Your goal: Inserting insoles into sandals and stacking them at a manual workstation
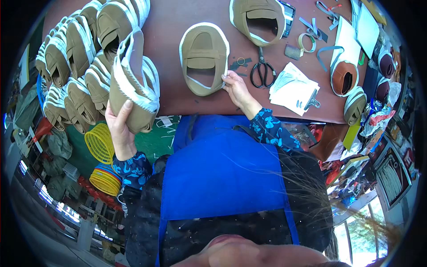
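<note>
Two hands | left hand (pixel 119 129) grips tan shoe upper (pixel 133 82) | right hand (pixel 235 89) pinches flat upper's (pixel 203 58) white edge

Shoe uppers (pixel 75 58) stacked left on the table (pixel 169 26) — scissors (pixel 262 71) right of the flat upper (pixel 203 58).

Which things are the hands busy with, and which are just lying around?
In use:
left hand holds a tan shoe upper
right hand touches a flat tan upper

Lying about:
scissors
tape roll
white papers
stacked uppers
yellow baskets
</note>
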### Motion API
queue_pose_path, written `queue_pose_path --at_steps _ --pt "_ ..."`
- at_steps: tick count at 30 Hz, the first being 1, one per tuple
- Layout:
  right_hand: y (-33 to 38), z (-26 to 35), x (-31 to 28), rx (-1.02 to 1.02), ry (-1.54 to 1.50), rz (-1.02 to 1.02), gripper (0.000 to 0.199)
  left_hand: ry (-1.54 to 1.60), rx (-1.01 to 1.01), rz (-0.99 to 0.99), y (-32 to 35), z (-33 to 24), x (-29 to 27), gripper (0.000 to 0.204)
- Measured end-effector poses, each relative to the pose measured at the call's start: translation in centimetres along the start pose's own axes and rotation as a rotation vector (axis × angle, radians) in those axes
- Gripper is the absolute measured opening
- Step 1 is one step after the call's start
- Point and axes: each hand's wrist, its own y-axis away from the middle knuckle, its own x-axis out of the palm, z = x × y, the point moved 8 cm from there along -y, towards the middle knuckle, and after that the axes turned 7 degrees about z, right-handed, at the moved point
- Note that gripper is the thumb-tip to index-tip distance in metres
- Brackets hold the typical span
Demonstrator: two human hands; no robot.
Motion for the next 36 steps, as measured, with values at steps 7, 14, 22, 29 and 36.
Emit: queue_pose_path --at_steps 7,14,22,29,36 --pt "1.2 3.3 0.5 -0.075 0.372 -0.029 0.022 -0.802 0.131 0.365 1.2 5.9 12.8 0.057" --pt "6.0 18.9 5.2 -0.953 1.674 -0.592 0.042 -1.185 0.282 0.258 -1.9 14.4 18.0 0.045" --pt "3.2 23.9 8.8 -1.037 1.843 -0.310 0.015 -1.334 0.399 0.219 -7.0 9.2 15.5 0.023" --pt "6.2 10.1 22.6 -1.049 1.587 0.408 0.024 -0.424 0.180 -0.338 -2.9 5.1 0.8 0.027" --pt "4.0 -3.2 25.7 -1.018 2.037 0.775 0.023 -0.694 0.176 -0.139 -3.5 7.5 2.7 0.041"
